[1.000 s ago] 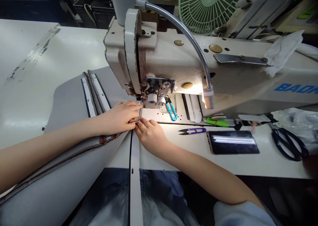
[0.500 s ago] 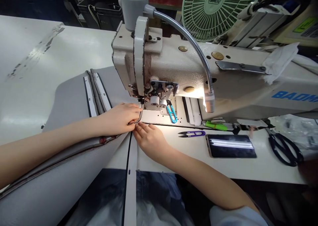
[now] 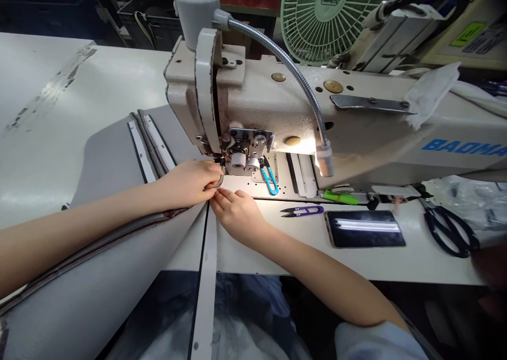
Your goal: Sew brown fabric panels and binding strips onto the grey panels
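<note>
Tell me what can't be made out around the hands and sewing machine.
Head view:
- The needle: hidden behind the left hand and the sewing machine.
- How the right hand holds the white strip: fingertips tucked against the left hand.
- The blue lettering: cut off at right edge.
- The fan label: too small to read.

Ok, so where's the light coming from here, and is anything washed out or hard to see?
Head view: the gooseneck lamp lights the machine bed beside the left hand and right hand, nearly washing it out; glare streaks cross the phone screen; the background and lower right corner are dark.
</note>
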`<action>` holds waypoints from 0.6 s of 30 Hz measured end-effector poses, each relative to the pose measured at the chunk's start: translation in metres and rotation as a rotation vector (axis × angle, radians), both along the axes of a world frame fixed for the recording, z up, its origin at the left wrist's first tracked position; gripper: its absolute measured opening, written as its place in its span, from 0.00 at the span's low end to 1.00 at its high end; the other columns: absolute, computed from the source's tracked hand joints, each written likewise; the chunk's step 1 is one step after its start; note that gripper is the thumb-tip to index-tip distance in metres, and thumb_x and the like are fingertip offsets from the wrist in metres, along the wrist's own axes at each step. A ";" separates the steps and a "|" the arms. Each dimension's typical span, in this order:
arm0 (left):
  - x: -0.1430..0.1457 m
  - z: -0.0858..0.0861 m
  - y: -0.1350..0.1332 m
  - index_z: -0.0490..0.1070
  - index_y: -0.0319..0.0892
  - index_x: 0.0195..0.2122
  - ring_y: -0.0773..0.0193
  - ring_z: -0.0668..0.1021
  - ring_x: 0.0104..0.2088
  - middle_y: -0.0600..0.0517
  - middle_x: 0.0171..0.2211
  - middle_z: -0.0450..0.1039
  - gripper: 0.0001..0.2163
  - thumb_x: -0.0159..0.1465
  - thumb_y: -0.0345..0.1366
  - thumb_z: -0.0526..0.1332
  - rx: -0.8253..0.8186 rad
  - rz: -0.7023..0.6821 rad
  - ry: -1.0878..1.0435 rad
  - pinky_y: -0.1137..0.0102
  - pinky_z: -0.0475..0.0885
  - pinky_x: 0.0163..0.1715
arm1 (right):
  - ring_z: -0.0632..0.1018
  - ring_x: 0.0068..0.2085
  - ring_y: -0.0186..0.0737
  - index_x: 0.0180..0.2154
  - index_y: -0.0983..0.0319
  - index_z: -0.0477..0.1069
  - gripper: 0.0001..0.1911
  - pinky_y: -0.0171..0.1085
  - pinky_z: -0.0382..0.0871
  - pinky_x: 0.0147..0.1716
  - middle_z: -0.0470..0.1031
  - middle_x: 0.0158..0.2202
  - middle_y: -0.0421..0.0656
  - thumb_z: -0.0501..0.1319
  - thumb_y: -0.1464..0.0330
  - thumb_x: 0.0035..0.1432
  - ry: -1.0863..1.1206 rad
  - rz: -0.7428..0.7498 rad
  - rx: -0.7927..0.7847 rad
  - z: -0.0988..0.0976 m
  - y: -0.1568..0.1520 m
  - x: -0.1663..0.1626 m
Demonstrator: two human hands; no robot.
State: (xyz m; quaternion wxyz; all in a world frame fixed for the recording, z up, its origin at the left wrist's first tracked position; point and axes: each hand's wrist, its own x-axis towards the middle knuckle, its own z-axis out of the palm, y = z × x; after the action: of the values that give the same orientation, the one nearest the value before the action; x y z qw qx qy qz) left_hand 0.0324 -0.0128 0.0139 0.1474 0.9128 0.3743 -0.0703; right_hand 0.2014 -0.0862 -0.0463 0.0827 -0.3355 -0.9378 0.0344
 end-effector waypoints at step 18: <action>-0.003 0.024 0.014 0.69 0.48 0.49 0.49 0.78 0.46 0.47 0.47 0.76 0.17 0.58 0.36 0.55 -0.105 -0.122 0.288 0.59 0.67 0.43 | 0.74 0.59 0.56 0.57 0.78 0.69 0.18 0.46 0.75 0.44 0.69 0.59 0.64 0.53 0.78 0.68 -0.072 -0.004 0.080 -0.004 -0.004 -0.001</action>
State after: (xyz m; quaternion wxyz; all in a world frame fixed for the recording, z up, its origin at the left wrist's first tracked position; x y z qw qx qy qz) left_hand 0.0291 0.0014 0.0384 0.1355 0.9053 0.3314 -0.2286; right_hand 0.2009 -0.0904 -0.0503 0.0623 -0.3350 -0.9400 -0.0156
